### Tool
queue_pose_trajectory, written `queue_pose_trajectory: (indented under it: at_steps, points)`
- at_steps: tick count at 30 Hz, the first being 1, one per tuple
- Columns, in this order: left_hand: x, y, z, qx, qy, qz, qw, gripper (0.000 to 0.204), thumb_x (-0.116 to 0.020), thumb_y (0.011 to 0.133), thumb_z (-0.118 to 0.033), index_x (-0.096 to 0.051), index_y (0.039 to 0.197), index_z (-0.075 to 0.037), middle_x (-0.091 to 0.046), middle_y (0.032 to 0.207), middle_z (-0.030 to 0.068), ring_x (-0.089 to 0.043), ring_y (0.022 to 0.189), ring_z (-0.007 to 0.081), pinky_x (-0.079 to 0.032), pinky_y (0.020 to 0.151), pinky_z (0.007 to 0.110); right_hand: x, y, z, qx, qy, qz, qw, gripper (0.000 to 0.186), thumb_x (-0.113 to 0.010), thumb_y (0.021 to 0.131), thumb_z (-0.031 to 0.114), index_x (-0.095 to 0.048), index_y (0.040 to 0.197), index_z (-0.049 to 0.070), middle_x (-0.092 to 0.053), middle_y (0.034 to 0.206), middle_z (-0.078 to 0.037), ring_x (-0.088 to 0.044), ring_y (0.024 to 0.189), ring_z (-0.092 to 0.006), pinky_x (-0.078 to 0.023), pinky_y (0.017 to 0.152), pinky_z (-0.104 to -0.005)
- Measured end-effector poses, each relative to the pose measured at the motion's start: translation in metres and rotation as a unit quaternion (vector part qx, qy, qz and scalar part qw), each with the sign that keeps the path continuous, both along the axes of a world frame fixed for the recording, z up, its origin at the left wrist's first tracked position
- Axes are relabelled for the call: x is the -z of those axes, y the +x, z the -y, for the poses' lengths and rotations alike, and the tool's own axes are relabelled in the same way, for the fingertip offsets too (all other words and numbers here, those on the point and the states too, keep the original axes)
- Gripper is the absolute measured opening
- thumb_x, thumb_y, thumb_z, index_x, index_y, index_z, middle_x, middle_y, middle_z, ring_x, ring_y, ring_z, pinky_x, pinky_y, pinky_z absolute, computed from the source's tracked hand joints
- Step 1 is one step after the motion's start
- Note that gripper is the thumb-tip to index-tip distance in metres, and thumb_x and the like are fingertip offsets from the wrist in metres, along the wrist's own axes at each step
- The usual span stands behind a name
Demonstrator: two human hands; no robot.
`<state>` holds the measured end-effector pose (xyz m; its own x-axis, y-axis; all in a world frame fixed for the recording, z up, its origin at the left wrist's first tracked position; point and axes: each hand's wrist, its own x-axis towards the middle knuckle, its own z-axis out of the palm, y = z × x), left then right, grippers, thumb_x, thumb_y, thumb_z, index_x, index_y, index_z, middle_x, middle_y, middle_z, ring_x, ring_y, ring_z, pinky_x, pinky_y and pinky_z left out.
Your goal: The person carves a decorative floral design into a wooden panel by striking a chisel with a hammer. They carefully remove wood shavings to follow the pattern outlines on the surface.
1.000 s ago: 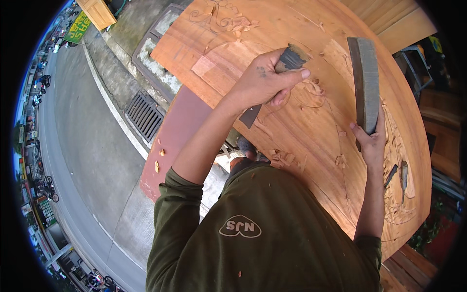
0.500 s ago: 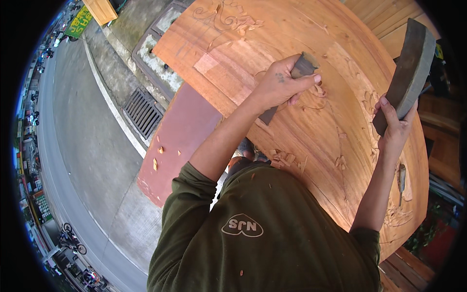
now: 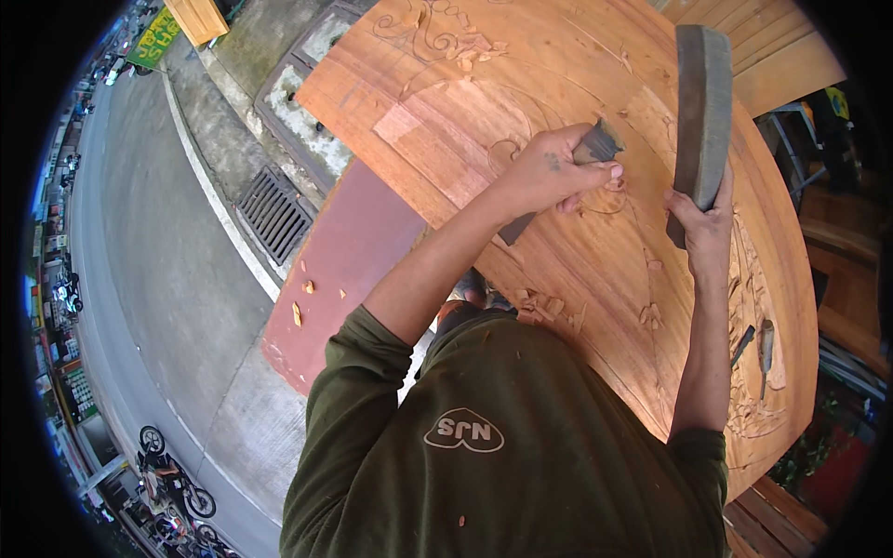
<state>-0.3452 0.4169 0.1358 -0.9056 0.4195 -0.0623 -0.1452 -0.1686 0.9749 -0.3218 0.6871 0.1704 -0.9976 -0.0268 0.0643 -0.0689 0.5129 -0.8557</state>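
Observation:
My left hand (image 3: 558,172) grips a dark chisel (image 3: 597,142) with a battered top, held slanting over the carved reddish wooden panel (image 3: 437,158), its flat lower part showing below my fingers. My right hand (image 3: 699,219) is closed round a long grey-brown block (image 3: 702,102), raised over the panel's right side. Curling drawn lines, cut grooves and pale shavings (image 3: 549,307) mark the panel. A narrow carving tool (image 3: 766,358) and a darker tool (image 3: 742,344) lie on it near my right forearm.
A maroon board (image 3: 326,270) with chips lies under the panel's left. Further left are a drain grate (image 3: 274,212), pavement and a road (image 3: 130,232) with motorbikes (image 3: 177,484). Another wooden panel (image 3: 772,46) is at the top right, dark clutter (image 3: 837,232) beyond the right edge.
My right hand and block swung out to the right, then back left, now higher than at first. My left hand with the chisel moved rightward and slightly down. A motorbike appeared lower on the road.

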Motion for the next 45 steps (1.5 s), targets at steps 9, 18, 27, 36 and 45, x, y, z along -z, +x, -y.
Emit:
queue_pose_trajectory:
  at_steps: [9, 18, 27, 36, 45]
  points:
    - [0.005, -0.003, -0.002, -0.003, 0.016, 0.029, 0.999, 0.031, -0.082, 0.1, -0.027, -0.067, 0.116, -0.004, -0.062, 0.071, -0.0033, -0.055, 0.05, 0.0056, -0.043, 0.045, 0.024, 0.0, 0.001, 0.002, 0.017, -0.042, 0.014, 0.999, 0.092, -0.082, 0.084, 0.0, -0.045, 0.167, 0.015, -0.058, 0.161, -0.012, -0.054, 0.149, -0.0272, -0.044, 0.12, -0.0395]
    - [0.005, 0.005, 0.002, -0.009, 0.033, 0.021, 0.999, 0.032, -0.081, 0.101, -0.027, -0.067, 0.119, -0.005, -0.061, 0.07, -0.004, -0.054, 0.05, 0.005, -0.043, 0.046, 0.024, 0.013, 0.008, 0.006, -0.058, -0.034, -0.006, 0.998, 0.095, -0.08, 0.084, -0.004, -0.043, 0.168, 0.019, -0.059, 0.159, -0.016, -0.056, 0.148, -0.0296, -0.044, 0.121, -0.0398]
    - [-0.001, 0.008, 0.007, -0.015, 0.016, 0.043, 0.999, 0.029, -0.082, 0.1, -0.028, -0.067, 0.112, -0.005, -0.059, 0.068, -0.0033, -0.054, 0.05, 0.0061, -0.043, 0.045, 0.023, 0.007, 0.02, 0.013, -0.116, 0.035, 0.003, 0.993, 0.093, -0.08, 0.085, -0.004, -0.043, 0.168, 0.014, -0.055, 0.163, -0.016, -0.053, 0.15, -0.0277, -0.044, 0.12, -0.0396]
    - [-0.012, 0.084, 0.092, -0.05, -0.422, -0.17, 0.889, 0.033, -0.086, 0.093, -0.025, -0.068, 0.111, -0.005, -0.069, 0.076, 0.0096, -0.071, 0.067, 0.0268, -0.056, 0.061, 0.038, 0.044, 0.059, -0.016, 0.051, -0.137, 0.065, 0.987, 0.094, -0.083, 0.086, -0.003, -0.037, 0.168, 0.006, -0.065, 0.14, -0.015, -0.068, 0.117, -0.0225, -0.055, 0.101, -0.0332]
    - [0.044, 0.172, 0.048, -0.085, -0.541, -0.262, 0.795, 0.043, -0.085, 0.084, -0.023, -0.064, 0.119, -0.01, -0.07, 0.089, 0.0095, -0.074, 0.079, 0.0328, -0.06, 0.063, 0.044, 0.046, 0.063, -0.018, 0.111, -0.292, 0.068, 0.947, 0.086, -0.08, 0.09, 0.0, -0.036, 0.163, 0.005, -0.067, 0.105, -0.009, -0.067, 0.083, -0.0163, -0.057, 0.071, -0.0305]
